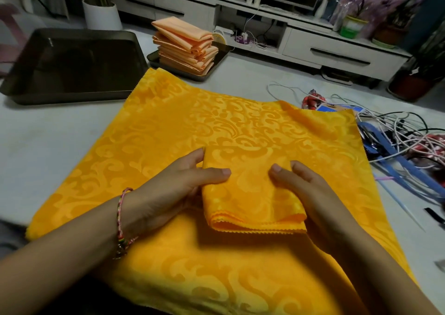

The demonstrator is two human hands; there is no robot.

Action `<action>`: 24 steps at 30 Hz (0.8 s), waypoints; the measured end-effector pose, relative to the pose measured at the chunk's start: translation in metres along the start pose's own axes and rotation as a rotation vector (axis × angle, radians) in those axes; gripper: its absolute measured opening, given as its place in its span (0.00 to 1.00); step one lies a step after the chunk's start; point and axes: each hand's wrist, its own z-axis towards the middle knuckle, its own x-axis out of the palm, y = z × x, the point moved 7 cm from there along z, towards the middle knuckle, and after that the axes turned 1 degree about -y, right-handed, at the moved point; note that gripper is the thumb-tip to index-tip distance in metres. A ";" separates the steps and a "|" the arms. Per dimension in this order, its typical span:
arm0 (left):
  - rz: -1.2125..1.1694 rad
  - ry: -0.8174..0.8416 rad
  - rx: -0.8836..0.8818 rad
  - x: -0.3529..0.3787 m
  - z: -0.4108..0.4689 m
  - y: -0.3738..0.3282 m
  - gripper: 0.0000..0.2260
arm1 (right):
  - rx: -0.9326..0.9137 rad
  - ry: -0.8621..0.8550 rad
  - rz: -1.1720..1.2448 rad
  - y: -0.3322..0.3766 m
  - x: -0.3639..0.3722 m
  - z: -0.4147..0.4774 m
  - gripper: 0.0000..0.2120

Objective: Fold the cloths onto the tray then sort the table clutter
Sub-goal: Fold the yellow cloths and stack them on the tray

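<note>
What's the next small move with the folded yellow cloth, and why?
Probably lift the folded yellow patterned cloth and carry it to the large dark rectangular tray at left. The left hand and right hand grip its sides, it looks folded, and that tray shows no cloth, while the stack of folded peach cloths on the smaller tray is tall.

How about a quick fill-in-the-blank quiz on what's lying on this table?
1. The left hand and right hand hold a folded cloth whose colour is ____.
2. The stack of peach cloths sits on a small dark ____.
3. The braided bracelet is on the ____ wrist.
4. The tangle of cables lies at the table's ____ side.

Missing words: yellow; tray; left; right.
</note>
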 end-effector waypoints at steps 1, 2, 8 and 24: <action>0.039 -0.030 0.011 -0.003 0.001 0.001 0.23 | 0.060 0.052 -0.027 -0.005 0.003 0.002 0.04; 0.086 -0.048 0.026 -0.005 0.002 0.001 0.24 | 0.079 0.103 -0.051 -0.008 0.004 0.003 0.04; 0.168 0.061 -0.072 -0.007 0.006 0.009 0.37 | -0.093 -0.024 -0.195 -0.009 -0.002 0.006 0.15; 0.306 -0.233 0.595 -0.035 -0.005 -0.051 0.19 | -0.069 -0.123 0.046 0.015 0.031 0.001 0.06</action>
